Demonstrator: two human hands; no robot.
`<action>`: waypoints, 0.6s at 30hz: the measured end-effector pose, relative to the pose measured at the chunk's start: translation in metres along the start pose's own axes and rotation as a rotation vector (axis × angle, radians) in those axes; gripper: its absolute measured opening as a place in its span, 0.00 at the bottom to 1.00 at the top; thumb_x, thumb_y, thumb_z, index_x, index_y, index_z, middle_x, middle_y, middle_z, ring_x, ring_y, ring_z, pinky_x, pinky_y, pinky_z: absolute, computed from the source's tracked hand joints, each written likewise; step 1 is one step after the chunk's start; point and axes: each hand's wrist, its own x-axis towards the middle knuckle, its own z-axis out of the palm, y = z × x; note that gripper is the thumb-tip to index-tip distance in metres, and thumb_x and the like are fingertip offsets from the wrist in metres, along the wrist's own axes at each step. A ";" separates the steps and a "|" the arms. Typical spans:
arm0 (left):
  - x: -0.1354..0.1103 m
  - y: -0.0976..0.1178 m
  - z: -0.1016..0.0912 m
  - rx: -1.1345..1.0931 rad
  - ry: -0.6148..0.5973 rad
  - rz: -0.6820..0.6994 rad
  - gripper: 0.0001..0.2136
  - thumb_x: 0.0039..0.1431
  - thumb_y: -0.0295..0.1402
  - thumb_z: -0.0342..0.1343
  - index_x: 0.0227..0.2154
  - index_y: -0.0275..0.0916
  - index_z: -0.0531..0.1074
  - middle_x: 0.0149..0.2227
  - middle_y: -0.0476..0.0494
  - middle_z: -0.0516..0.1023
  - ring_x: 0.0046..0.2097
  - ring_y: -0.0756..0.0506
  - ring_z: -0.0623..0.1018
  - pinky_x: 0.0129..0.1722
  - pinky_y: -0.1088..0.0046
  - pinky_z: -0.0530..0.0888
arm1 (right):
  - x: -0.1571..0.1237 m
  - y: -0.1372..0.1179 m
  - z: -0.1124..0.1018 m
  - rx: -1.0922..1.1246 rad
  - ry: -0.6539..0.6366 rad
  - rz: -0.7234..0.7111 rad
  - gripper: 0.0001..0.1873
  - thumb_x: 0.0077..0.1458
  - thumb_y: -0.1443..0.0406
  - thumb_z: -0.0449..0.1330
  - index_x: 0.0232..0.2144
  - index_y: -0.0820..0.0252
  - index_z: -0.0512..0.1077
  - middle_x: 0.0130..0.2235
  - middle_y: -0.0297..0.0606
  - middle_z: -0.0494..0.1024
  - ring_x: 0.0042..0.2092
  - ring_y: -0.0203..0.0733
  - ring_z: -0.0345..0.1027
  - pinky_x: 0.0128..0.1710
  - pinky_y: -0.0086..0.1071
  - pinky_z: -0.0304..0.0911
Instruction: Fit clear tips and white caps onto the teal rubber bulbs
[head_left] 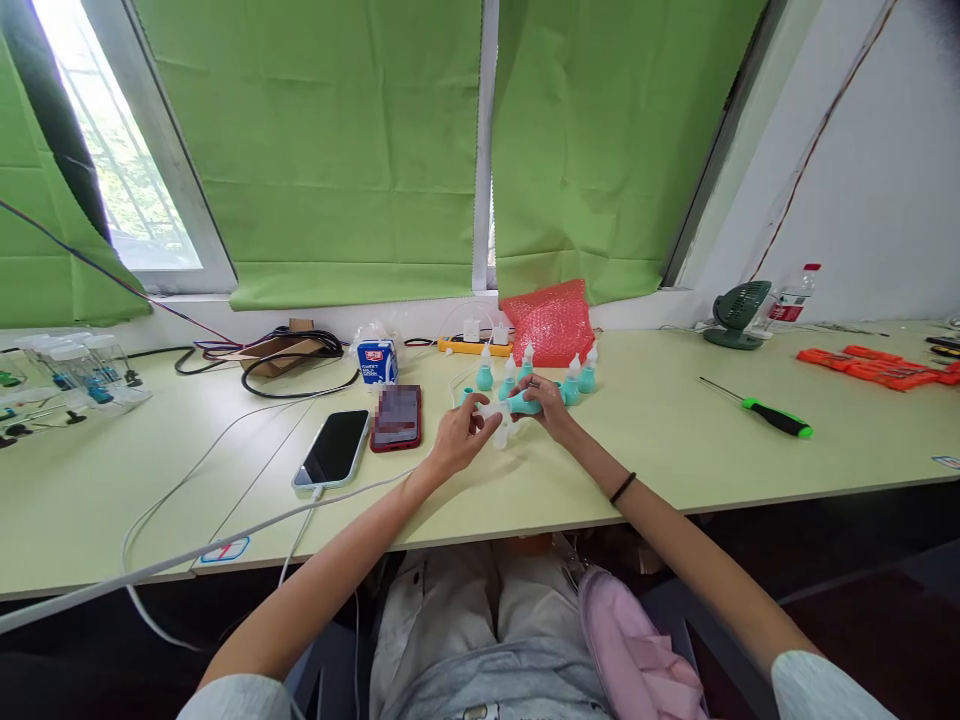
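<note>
My right hand (pixel 541 402) is wrapped round a teal squeeze bulb (pixel 525 404), which lies on its side with its mouth to the left. Between the closed fingers of my left hand (pixel 463 432) is a translucent white nozzle (pixel 491 409), held against the bulb's mouth; whether the two are joined I cannot tell. Loose translucent pieces (pixel 501 437) lie on the table just below my fingers. Beyond my hands stand several teal bulb syringes with pale pointed tips, one bulb syringe (pixel 484 372) to the left and another bulb syringe (pixel 587 372) to the right.
Left of my hands lie a red-cased phone (pixel 397 418) and a phone on a cable (pixel 333 450), near a blue drink carton (pixel 377 362). A red bubble-wrap pouch (pixel 551 325) rests behind. To the right are a screwdriver (pixel 757 408), a small fan (pixel 736 315) and orange pieces (pixel 874 367).
</note>
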 end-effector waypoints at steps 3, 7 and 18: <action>0.002 -0.005 0.004 0.013 0.001 0.025 0.17 0.54 0.46 0.44 0.39 0.37 0.63 0.23 0.51 0.70 0.23 0.53 0.69 0.24 0.80 0.62 | -0.005 0.007 0.002 0.011 -0.105 0.013 0.07 0.36 0.67 0.56 0.24 0.60 0.62 0.26 0.32 0.71 0.21 0.37 0.66 0.20 0.33 0.65; 0.003 -0.010 0.006 0.057 -0.062 0.050 0.16 0.57 0.44 0.41 0.35 0.38 0.66 0.22 0.50 0.71 0.24 0.51 0.70 0.23 0.80 0.61 | -0.009 0.011 0.002 -0.074 -0.229 0.045 0.12 0.37 0.66 0.61 0.28 0.62 0.66 0.25 0.31 0.70 0.22 0.35 0.66 0.22 0.31 0.65; 0.007 -0.013 0.000 0.324 -0.238 0.031 0.21 0.56 0.49 0.36 0.31 0.37 0.67 0.23 0.43 0.73 0.28 0.44 0.73 0.23 0.76 0.60 | -0.009 0.009 0.000 -0.078 -0.198 0.041 0.12 0.34 0.65 0.65 0.24 0.62 0.68 0.28 0.33 0.71 0.23 0.31 0.64 0.21 0.27 0.61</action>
